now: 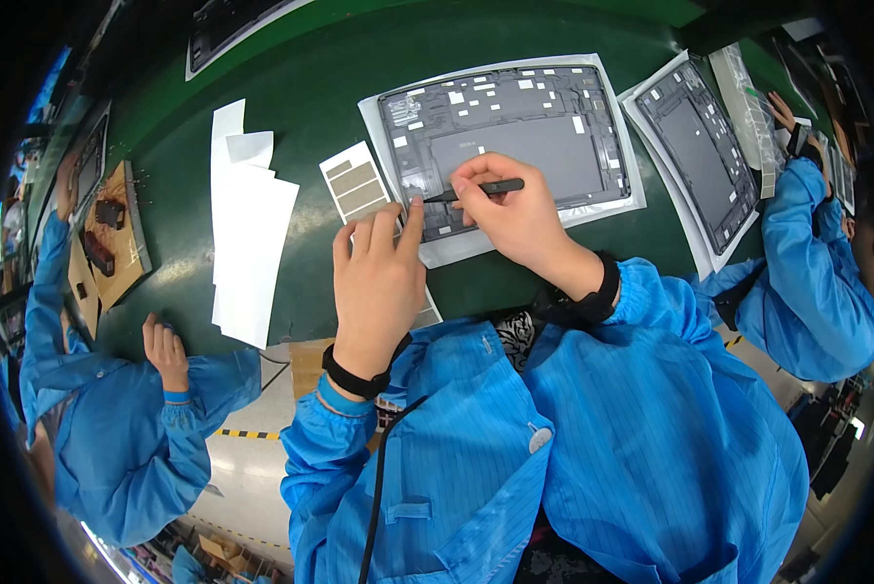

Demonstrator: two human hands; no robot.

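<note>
A pair of black tweezers (pixel 500 186) is pinched in my right hand (pixel 524 214), the tip pointing left toward the panel's near-left corner. My left hand (pixel 378 277) has its fingers stretched out, holding nothing that I can see. Its index fingertip rests at that corner, close to the tweezer tip. Beneath both hands lies a dark grey tablet-like housing (pixel 524 146) with many small white pieces on it, set on a white sheet (pixel 636 175). Left of it is a card of grey-brown rectangular stickers (pixel 356 185), partly covered by my left fingers.
White paper strips (pixel 252 243) lie on the green table (pixel 310 97) to the left. A second housing (pixel 705 156) sits at the right. Co-workers in blue sit on both sides, the left one's hand (pixel 166 355) beside a cardboard tray (pixel 130 258) with dark parts.
</note>
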